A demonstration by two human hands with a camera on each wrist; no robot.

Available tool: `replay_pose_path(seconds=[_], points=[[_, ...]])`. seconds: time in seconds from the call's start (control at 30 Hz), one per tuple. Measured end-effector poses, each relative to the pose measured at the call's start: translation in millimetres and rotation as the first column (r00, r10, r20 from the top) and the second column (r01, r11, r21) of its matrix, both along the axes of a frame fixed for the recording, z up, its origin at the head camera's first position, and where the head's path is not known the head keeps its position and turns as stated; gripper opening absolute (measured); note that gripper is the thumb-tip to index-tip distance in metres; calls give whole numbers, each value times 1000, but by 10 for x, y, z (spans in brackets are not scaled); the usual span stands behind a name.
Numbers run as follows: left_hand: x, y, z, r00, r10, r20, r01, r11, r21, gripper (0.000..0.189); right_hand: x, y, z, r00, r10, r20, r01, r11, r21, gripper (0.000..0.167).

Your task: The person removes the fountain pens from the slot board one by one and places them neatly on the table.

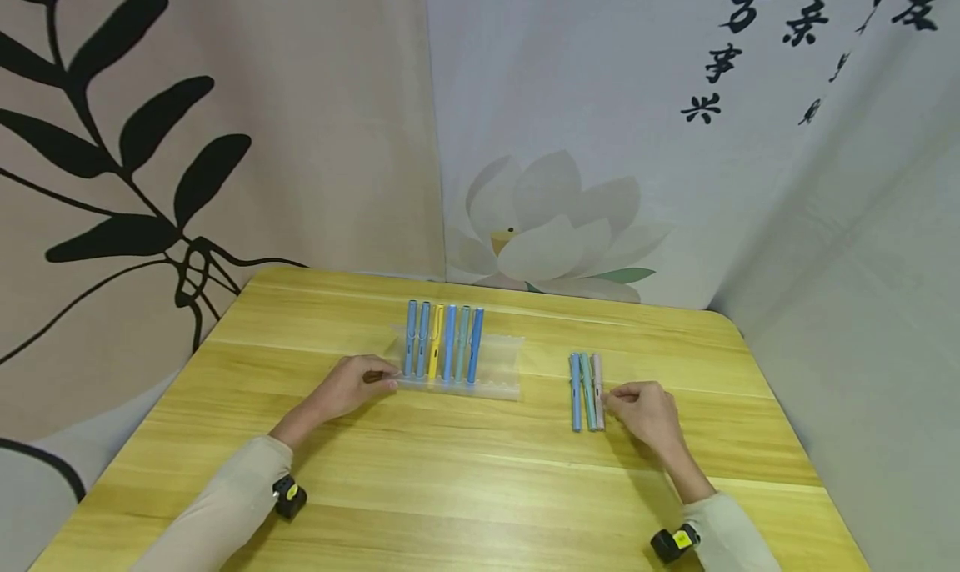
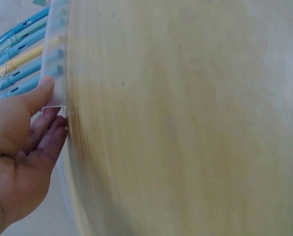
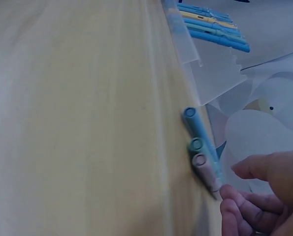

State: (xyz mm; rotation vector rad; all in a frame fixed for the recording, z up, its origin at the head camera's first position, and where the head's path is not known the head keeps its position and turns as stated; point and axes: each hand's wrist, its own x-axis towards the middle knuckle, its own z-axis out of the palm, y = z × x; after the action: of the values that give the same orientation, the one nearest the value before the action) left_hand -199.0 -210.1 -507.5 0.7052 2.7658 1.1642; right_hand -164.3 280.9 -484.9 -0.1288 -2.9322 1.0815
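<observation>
My left hand (image 1: 356, 382) pinches the left front corner of a clear plastic pen rack (image 1: 501, 368) between thumb and fingers; the left wrist view shows the thumb on top of its edge (image 2: 56, 91). Several pens stand side by side in the rack, mostly blue, with a yellow pen (image 1: 435, 343) among them. To the right, a blue pen (image 1: 575, 393), a green pen (image 1: 588, 393) and a pale pink pen (image 1: 597, 393) lie together on the table. My right hand (image 1: 647, 413) is beside the pink one, fingertips right at its side, thumb and forefinger apart.
The wooden table (image 1: 465, 489) has its far edge just behind the rack. Behind it hangs a printed curtain (image 1: 345, 122) with a lotus and dark leaves. Each sleeve carries a small black wrist camera (image 1: 289, 497).
</observation>
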Motion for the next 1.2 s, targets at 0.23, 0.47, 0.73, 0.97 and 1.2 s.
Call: replay_pose_path(seconds=[0.23,0.47,0.73,0.97,1.2], points=[[9,-4,9,1000,3,2,-3,1000,4,26,-48,-74,167,994,39,-103,-38,999,7,27],[11,-8,2,1000,5,-17,-5,1000,2,26,-92,-262,273,976,92,-198,-107,992,-65,31],[17,1,19,1000,0,-7,0,1000,4,25,-155,-521,270,947,174,-272,-217,966,-138,31],[15,-1,7,1000,6,0,-6,1000,2,24,-231,-770,186,931,213,-298,-278,940,-198,27],[13,-2,3,1000,6,-7,-6,1000,0,25,-306,-1028,122,924,259,-282,-327,916,-233,30]])
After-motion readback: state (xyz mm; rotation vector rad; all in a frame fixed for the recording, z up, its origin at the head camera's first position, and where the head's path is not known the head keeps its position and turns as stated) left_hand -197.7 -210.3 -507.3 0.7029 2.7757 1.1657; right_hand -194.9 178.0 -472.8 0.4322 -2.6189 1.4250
